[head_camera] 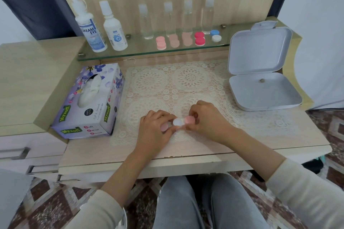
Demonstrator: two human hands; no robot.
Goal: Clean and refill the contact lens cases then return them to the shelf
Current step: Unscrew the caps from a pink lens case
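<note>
2 hands met at 1 lens case (176, 122) on the lace mat (149, 83). The case lay sideways, its long side running left to right between them. The left hand (155, 129) pinched a loose lid (164, 127) and touched the case's white end. The right hand (206, 120) pinched the pink lid (189, 120) on the right end, so I think that hand was best placed to twist it.

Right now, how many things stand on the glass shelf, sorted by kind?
Opaque white solution bottles: 2
Clear plastic bottles with white caps: 4
Round-lidded plastic contact lens cases: 5
Total on the glass shelf: 11
</note>
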